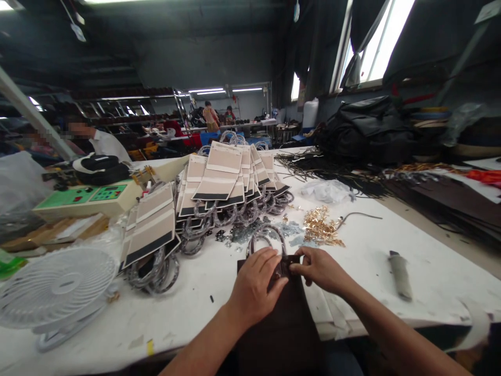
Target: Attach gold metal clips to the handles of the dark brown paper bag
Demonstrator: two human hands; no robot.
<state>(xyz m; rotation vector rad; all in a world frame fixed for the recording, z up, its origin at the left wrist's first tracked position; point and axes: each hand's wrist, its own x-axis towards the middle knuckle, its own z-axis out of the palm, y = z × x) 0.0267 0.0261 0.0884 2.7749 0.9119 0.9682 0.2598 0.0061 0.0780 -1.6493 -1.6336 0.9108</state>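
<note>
A dark brown bag panel (279, 334) hangs over the table's front edge, with its upper end on the tabletop. Loop handles (282, 235) in clear plastic wrap rise from that upper end. My left hand (256, 284) grips the panel near the handle base, fingers across it and thumb to the right. At the panel's upper right corner, my right hand (317, 266) pinches the edge between thumb and curled fingers. Any small part under the fingertips is hidden. Beyond my right hand lies a pile of gold-coloured metal fittings (323, 227), beside scattered silver-grey flat pieces (289, 230).
Stacked beige-backed panels with wrapped handles (219, 169) fill the table's middle left. A white fan (62, 284) and a green-topped machine (90, 194) stand left. To the right are a grey-wrapped tool (400, 277) and dark strips (313, 167). Several people work behind.
</note>
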